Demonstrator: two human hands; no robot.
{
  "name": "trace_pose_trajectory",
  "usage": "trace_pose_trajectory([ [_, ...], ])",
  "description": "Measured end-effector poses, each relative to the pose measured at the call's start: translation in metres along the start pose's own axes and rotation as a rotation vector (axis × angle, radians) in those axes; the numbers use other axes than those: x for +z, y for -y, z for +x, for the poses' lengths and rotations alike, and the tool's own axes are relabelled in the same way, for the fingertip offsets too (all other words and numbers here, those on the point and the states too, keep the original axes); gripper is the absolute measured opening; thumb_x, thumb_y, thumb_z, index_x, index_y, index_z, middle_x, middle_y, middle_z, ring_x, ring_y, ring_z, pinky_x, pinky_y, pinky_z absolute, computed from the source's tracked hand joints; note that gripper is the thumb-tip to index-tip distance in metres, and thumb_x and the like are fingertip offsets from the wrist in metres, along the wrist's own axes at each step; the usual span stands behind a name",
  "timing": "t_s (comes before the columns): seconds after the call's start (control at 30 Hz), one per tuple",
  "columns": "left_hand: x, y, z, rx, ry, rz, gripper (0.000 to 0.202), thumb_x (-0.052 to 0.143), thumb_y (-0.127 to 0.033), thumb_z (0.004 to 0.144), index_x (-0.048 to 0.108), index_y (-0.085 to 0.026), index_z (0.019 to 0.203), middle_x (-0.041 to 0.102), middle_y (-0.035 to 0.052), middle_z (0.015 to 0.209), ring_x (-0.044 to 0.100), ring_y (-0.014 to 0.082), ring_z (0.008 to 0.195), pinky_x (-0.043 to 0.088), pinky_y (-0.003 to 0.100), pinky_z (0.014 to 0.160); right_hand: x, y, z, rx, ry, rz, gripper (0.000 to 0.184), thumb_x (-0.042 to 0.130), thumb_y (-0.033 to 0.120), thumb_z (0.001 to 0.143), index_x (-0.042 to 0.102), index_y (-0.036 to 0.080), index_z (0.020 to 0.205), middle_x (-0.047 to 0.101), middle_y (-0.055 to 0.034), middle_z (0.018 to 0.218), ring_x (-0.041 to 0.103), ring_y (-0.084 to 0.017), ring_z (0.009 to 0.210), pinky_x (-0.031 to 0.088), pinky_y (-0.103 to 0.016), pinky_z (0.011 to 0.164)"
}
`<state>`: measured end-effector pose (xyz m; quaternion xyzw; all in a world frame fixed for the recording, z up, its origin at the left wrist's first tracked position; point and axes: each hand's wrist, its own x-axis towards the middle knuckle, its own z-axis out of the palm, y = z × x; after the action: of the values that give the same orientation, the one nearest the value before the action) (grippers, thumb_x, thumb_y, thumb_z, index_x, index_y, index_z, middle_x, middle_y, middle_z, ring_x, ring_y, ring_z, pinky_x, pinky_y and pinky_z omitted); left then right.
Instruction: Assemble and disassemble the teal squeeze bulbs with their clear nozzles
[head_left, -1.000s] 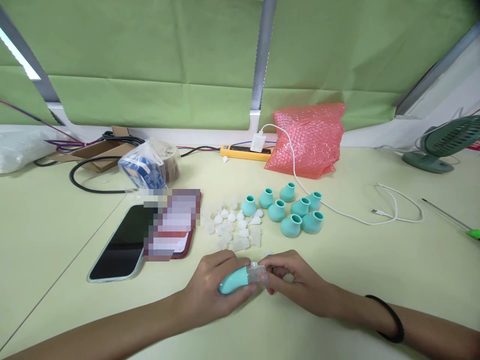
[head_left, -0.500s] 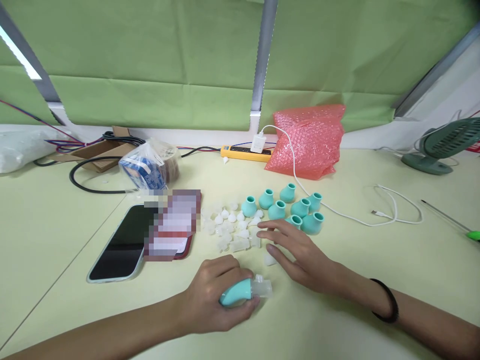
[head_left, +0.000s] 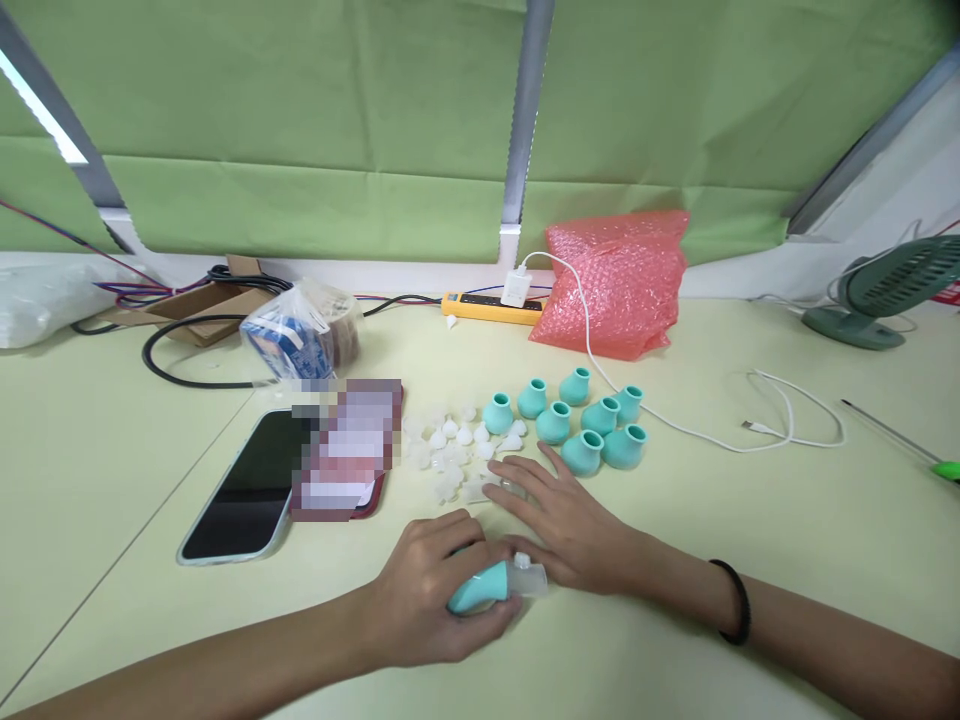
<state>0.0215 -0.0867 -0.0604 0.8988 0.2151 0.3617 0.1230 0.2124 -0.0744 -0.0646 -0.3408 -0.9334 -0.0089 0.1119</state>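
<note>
Creased green sheeting (head_left: 322, 90) spans the top of the frame, split by a grey upright (head_left: 526, 110) at centre; a bright strip (head_left: 41, 110) shows upper left, a white wall (head_left: 926, 150) upper right; a pale yellowish table (head_left: 825, 520) fills the lower half.

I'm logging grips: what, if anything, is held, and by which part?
The left hand grips a turquoise bulb around its body, its translucent nozzle sticking out. The right hand spreads over translucent parts; any hold is hidden.
</note>
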Motion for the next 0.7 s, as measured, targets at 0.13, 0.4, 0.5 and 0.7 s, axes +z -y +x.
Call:
trace_pose_trajectory([
  [0.13, 0.002, 0.001, -0.002, -0.038, 0.025, 0.018, 0.017, 0.055, -0.022, 0.070, 0.058, -0.011, 0.083, 0.055, 0.0067, 0.063, 0.047, 0.0144, 0.054, 0.041, 0.025, 0.047, -0.002, 0.001, 0.001, 0.043, -0.087, 0.012, 0.040, 0.037, 0.025, 0.084, 0.038, 0.009, 0.120, 0.047, -0.0154, 0.105, 0.040, -0.027, 0.101, 0.025, -0.052, 0.090],
  [0.4, 0.001, 0.001, 0.001, -0.080, -0.014, 0.010, 0.017, 0.056, -0.023, 0.072, 0.059, -0.011, 0.083, 0.054, 0.0065, 0.061, 0.048, 0.0145, 0.054, 0.041, 0.026, 0.049, -0.001, 0.001, 0.001, 0.085, -0.169, 0.079, 0.021, 0.036, 0.014, 0.083, 0.051, 0.011, 0.098, 0.047, -0.0136, 0.104, 0.042, -0.025, 0.096, 0.037, -0.042, 0.081],
  [0.5, 0.001, 0.002, 0.001, -0.113, -0.027, -0.010, 0.017, 0.054, -0.022, 0.074, 0.059, -0.011, 0.086, 0.056, 0.0061, 0.063, 0.049, 0.0142, 0.056, 0.042, 0.024, 0.050, 0.004, -0.002, 0.000, 0.070, -0.280, 0.080, 0.018, 0.037, 0.009, 0.082, 0.053, 0.011, 0.089, 0.053, -0.0132, 0.099, 0.046, -0.023, 0.092, 0.040, -0.039, 0.077],
  [0.7, 0.001, 0.001, 0.000, -0.162, -0.018, -0.016, 0.015, 0.053, -0.021, 0.074, 0.055, -0.012, 0.086, 0.057, 0.0053, 0.066, 0.052, 0.0142, 0.060, 0.043, 0.023, 0.052, 0.014, -0.008, 0.000, 0.055, -0.462, 0.149, 0.013, 0.046, 0.007, 0.079, 0.054, 0.013, 0.087, 0.059, -0.0094, 0.089, 0.053, -0.018, 0.084, 0.043, -0.038, 0.077],
])
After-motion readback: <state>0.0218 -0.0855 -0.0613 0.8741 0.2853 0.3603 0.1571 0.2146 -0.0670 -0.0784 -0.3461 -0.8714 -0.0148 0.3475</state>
